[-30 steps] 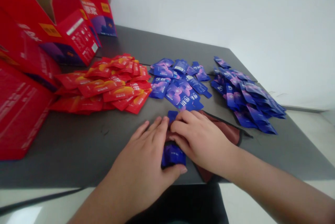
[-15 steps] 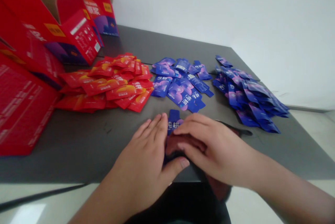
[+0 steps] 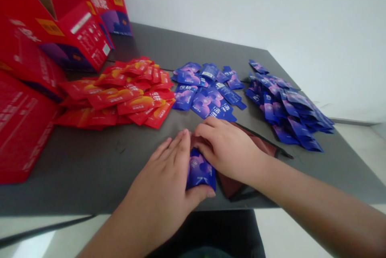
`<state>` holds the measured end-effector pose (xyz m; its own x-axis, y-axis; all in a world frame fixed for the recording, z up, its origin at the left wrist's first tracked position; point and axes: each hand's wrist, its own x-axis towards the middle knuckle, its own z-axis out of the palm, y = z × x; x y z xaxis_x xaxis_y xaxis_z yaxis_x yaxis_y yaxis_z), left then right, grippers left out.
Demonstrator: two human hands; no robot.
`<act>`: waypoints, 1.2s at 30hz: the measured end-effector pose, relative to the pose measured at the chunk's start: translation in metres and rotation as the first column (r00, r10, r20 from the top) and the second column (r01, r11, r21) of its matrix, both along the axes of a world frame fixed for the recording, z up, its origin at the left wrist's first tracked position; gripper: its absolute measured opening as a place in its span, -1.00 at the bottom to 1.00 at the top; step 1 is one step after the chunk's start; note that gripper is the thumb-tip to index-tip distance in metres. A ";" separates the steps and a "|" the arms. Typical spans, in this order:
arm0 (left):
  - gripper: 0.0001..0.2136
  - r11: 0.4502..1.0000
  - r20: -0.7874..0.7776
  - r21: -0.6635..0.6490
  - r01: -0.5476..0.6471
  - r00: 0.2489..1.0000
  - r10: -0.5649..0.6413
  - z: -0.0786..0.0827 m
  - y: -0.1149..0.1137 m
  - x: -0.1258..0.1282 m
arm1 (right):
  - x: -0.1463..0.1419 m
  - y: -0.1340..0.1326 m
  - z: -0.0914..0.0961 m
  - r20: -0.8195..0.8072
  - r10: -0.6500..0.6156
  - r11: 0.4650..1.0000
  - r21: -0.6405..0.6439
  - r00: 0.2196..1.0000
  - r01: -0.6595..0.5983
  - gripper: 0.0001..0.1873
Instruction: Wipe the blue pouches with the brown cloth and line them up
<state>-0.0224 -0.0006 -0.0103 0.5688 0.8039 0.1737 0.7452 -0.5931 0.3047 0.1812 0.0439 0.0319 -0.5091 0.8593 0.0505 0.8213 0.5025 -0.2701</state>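
Blue sachet, pinched by left hand, its fingers closed together; right hand curled over brown cloth beside it.

We read white Chinese characters, roughly 纯耕, on a blue foil sachet; same mark on a red foil sachet; red cardboard carton print too blurred.

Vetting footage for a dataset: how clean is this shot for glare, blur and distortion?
In the head view, the wide lens bows the edges of the dark table and leans the red cartons; light is soft with faint shadows; a pale glare sits on the floor; the print on the blue sachet by the left hand looks slightly soft.
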 end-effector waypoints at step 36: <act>-0.71 0.998 -0.006 -0.023 -0.066 0.998 0.066 0.033 -0.014 0.044 | 0.030 0.009 -0.022 -0.570 -0.232 0.891 0.201 0.788 0.407 -0.94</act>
<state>0.0219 -0.0142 0.0229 0.5154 0.8434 0.1517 0.7841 -0.5356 0.3136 0.2110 0.0530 0.0101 -0.0282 0.8638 0.5031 0.7273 0.3630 -0.5824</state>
